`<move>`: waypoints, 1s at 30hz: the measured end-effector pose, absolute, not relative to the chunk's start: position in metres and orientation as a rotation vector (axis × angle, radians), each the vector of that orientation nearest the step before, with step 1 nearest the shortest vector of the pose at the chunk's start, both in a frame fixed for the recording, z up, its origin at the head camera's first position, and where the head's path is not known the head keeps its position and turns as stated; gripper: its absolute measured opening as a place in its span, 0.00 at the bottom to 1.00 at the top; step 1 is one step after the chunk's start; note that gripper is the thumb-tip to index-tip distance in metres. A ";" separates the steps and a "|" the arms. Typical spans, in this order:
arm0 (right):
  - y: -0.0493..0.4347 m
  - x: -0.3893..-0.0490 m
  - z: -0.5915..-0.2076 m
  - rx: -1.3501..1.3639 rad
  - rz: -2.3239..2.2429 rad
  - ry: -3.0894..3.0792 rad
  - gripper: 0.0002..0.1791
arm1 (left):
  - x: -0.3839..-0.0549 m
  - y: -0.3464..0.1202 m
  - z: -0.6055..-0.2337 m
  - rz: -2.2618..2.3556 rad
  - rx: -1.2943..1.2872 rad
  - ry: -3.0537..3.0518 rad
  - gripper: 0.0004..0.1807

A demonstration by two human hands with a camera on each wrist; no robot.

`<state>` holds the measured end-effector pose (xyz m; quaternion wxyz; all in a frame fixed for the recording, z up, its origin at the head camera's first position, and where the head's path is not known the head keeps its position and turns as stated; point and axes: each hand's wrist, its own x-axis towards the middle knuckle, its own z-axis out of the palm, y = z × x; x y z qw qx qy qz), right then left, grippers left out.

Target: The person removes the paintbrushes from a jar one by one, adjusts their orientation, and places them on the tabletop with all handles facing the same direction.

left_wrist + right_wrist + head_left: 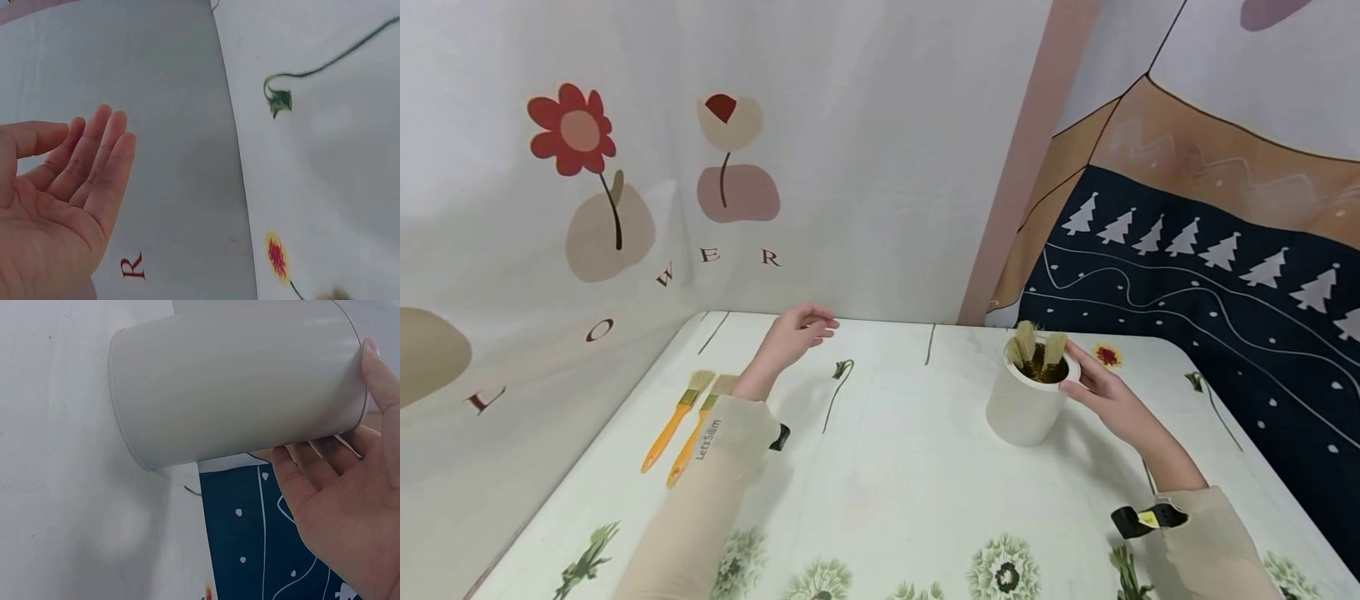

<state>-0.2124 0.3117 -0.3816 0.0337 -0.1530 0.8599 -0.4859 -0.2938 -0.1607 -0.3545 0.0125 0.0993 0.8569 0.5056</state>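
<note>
At the right of the head view a white cylindrical pot (1018, 414) stands on the table. My right hand (1108, 398) grips its upper right side, thumb at the rim and fingers behind. The right wrist view shows the smooth wall of the pot (231, 384), with the right hand (344, 500) around its rim end. Several paintbrushes (1025, 343) stand inside, pale bristles up, their handles hidden by the wall. Over the table's far left part my left hand (797, 335) is raised. In its wrist view the left hand (69, 181) holds nothing, palm showing and fingers relaxed.
Two flat paintbrushes with orange handles, one (672, 425) left of the other (687, 450), lie beside the left forearm, which partly covers the nearer one. The white tablecloth (887, 467) has printed flowers. Hanging fabric (865, 167) rises behind the table, and a dark blue patterned cloth (1150, 287) hangs at right.
</note>
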 end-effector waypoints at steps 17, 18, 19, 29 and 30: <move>0.312 -0.215 -0.381 -0.448 -1.472 2.645 0.42 | -0.289 -0.110 -0.364 1.751 0.352 2.583 0.16; 0.312 -0.215 -0.381 -0.446 -1.470 2.646 0.42 | -0.288 -0.107 -0.364 1.756 0.363 2.583 0.16; 0.312 -0.215 -0.381 -0.443 -1.470 2.645 0.42 | -0.288 -0.104 -0.365 1.765 0.371 2.580 0.16; 0.312 -0.214 -0.382 -0.459 -1.490 2.639 0.41 | -0.282 -0.073 -0.365 1.892 0.444 2.493 0.16; 0.312 -0.213 -0.382 -0.465 -1.495 2.636 0.41 | -0.282 -0.069 -0.365 1.912 0.447 2.474 0.15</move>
